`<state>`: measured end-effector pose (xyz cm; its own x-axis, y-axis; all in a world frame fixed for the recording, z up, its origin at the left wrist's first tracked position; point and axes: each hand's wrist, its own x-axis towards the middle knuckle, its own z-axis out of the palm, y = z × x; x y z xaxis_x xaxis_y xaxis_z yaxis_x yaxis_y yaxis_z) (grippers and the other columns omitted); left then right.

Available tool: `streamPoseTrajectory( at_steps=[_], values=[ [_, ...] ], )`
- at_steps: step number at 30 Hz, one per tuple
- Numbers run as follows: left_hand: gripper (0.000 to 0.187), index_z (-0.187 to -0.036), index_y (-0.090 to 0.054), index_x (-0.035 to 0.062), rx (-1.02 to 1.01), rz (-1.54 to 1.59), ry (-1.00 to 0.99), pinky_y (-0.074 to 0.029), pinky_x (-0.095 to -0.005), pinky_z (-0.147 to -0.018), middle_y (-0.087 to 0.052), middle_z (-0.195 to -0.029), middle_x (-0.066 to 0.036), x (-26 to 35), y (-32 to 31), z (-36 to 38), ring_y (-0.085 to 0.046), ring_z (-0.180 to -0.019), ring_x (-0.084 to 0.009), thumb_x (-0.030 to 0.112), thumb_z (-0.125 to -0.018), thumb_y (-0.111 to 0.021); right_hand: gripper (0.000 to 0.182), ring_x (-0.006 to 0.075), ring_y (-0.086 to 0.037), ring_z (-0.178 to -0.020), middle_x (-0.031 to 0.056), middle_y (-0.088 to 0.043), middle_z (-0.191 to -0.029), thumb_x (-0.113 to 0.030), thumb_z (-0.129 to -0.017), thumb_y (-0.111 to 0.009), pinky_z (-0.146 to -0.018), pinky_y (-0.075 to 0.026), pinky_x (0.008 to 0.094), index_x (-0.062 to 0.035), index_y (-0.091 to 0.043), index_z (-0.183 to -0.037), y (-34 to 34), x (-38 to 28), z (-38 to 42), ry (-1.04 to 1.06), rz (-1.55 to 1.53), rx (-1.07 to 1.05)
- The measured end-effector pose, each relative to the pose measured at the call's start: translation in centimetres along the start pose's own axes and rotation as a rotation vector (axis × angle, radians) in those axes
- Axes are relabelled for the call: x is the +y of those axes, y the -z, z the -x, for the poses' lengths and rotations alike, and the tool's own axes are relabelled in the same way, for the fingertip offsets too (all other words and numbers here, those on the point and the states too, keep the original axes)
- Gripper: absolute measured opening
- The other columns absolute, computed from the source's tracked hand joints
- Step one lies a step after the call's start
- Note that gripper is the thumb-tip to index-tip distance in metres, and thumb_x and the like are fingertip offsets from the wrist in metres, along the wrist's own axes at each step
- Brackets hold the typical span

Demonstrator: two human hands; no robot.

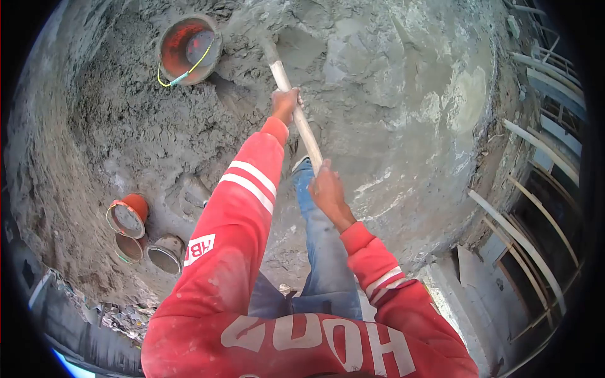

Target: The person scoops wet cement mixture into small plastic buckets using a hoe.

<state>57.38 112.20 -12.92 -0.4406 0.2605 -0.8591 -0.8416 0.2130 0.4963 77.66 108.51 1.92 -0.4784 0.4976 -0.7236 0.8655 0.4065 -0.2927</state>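
A long wooden-handled tool [305, 132] slants away from me over the wet grey mortar [378, 113]. My left hand [287, 104] is wrapped around the shaft toward its far end. Lower down, close to my leg, my right hand [328, 191] grips the near end of the same handle. The tool's far end is coated in mortar and its head is hidden in the mix. Just left of that end, a mortar-smeared red bucket [190, 50] stands with its yellow handle hanging over the rim.
An orange bucket [133, 208] lies tilted at the lower left, beside two mortar-caked buckets, one of them a grey bucket [166, 253]. Bent poles [529, 246] and boards line the right edge. My leg in jeans [321, 239] is planted in the mortar.
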Motion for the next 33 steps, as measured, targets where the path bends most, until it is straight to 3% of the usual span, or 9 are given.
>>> streamPoseTrajectory(
  at_steps=[4, 6, 11, 16, 17, 19, 21, 27, 33],
  values=[
    [0.030, -0.095, -0.054, -0.0102, -0.003, -0.342, -0.179, -0.054, -0.0369, -0.050, -0.063, -0.069, -0.017, -0.6, -5.5, -8.1, -0.066, -0.060, -0.0234, 0.013, -0.080, -0.064, 0.055, 0.0472, -0.061, -0.088, 0.0308, -0.062, -0.089, -0.010, -0.075, -0.069, -0.078, -0.050, 0.0490, 0.0141, -0.039, -0.114, 1.9, -0.5, -8.6, -0.026, -0.073, 0.056],
    [0.042, -0.101, -0.056, -0.0131, 0.169, -0.902, -0.373, -0.056, -0.0408, -0.065, -0.066, -0.083, -0.024, -0.5, -4.9, -8.6, -0.069, -0.076, -0.0299, 0.023, -0.081, -0.064, 0.054, 0.0466, -0.062, -0.089, 0.0289, -0.064, -0.087, -0.008, -0.073, -0.071, -0.080, -0.050, 0.0488, 0.0128, -0.040, -0.112, 0.0, -1.7, -10.2, -0.088, -0.199, 0.072],
    [0.049, -0.105, -0.058, -0.0083, 0.167, -1.200, -0.164, -0.049, -0.0468, -0.089, -0.062, -0.104, -0.028, -9.4, 9.1, -6.4, -0.060, -0.101, -0.0438, 0.031, -0.078, -0.066, 0.058, 0.0428, -0.063, -0.094, 0.0282, -0.065, -0.092, -0.010, -0.073, -0.075, -0.083, -0.052, 0.0452, 0.0113, -0.040, -0.113, -10.4, -6.1, -2.0, -0.238, -0.383, -0.161],
    [0.045, -0.108, -0.051, -0.0058, 0.252, -1.342, 0.096, -0.050, -0.0471, -0.088, -0.060, -0.110, -0.026, -13.3, 19.7, 3.3, -0.060, -0.103, -0.0426, 0.027, -0.079, -0.061, 0.043, 0.0391, -0.068, -0.075, 0.0250, -0.066, -0.079, -0.017, -0.077, -0.068, -0.068, -0.055, 0.0422, 0.0120, -0.047, -0.100, -18.0, -10.2, 8.2, -0.284, -0.531, -0.182],
    [0.048, -0.110, -0.051, -0.0060, 0.236, -1.338, 0.134, -0.050, -0.0471, -0.089, -0.060, -0.112, -0.026, -13.8, 20.8, 4.2, -0.060, -0.104, -0.0413, 0.029, -0.079, -0.062, 0.037, 0.0358, -0.066, -0.068, 0.0219, -0.065, -0.075, -0.018, -0.078, -0.065, -0.062, -0.053, 0.0411, 0.0108, -0.050, -0.095, -18.3, -10.1, 9.2, -0.353, -0.706, -0.324],
    [0.050, -0.111, -0.052, -0.0063, 0.233, -1.311, 0.165, -0.050, -0.0471, -0.089, -0.059, -0.114, -0.026, -14.1, 22.3, 5.9, -0.060, -0.105, -0.0399, 0.030, -0.078, -0.062, 0.032, 0.0324, -0.065, -0.061, 0.0188, -0.064, -0.072, -0.019, -0.079, -0.063, -0.055, -0.052, 0.0401, 0.0096, -0.053, -0.090, -16.4, -10.2, 9.5, -0.404, -0.857, -0.470],
    [0.048, -0.109, -0.056, -0.0077, 0.150, -1.242, 0.155, -0.053, -0.0455, -0.081, -0.062, -0.108, -0.026, -13.7, 22.4, 6.2, -0.065, -0.094, -0.0375, 0.028, -0.077, -0.063, 0.020, 0.0180, -0.056, -0.055, 0.0090, -0.060, -0.069, -0.017, -0.082, -0.058, -0.047, -0.045, 0.0316, 0.0028, -0.060, -0.081, -12.2, -10.6, 8.2, -0.523, -1.171, -0.597],
    [0.028, -0.089, -0.063, -0.0083, 0.039, -0.331, 0.370, -0.054, -0.0390, -0.054, -0.064, -0.077, -0.020, -8.9, 25.2, 9.6, -0.066, -0.061, -0.0312, 0.013, -0.071, -0.068, 0.011, 0.0164, -0.051, -0.050, 0.0057, -0.053, -0.063, -0.013, -0.083, -0.056, -0.045, -0.043, 0.0314, -0.0028, -0.054, -0.078, -6.4, -18.3, 9.6, -0.594, -1.274, -0.690],
    [0.025, -0.090, -0.056, -0.0078, 0.014, 0.181, 0.339, -0.053, -0.0395, -0.050, -0.059, -0.070, -0.013, 2.8, 26.0, 12.5, -0.062, -0.057, -0.0263, 0.006, -0.074, -0.068, 0.012, 0.0149, -0.051, -0.050, 0.0044, -0.052, -0.065, -0.013, -0.084, -0.056, -0.044, -0.042, 0.0296, -0.0017, -0.052, -0.084, 0.7, -23.8, 13.8, -0.431, -1.102, -0.699]
  ],
)
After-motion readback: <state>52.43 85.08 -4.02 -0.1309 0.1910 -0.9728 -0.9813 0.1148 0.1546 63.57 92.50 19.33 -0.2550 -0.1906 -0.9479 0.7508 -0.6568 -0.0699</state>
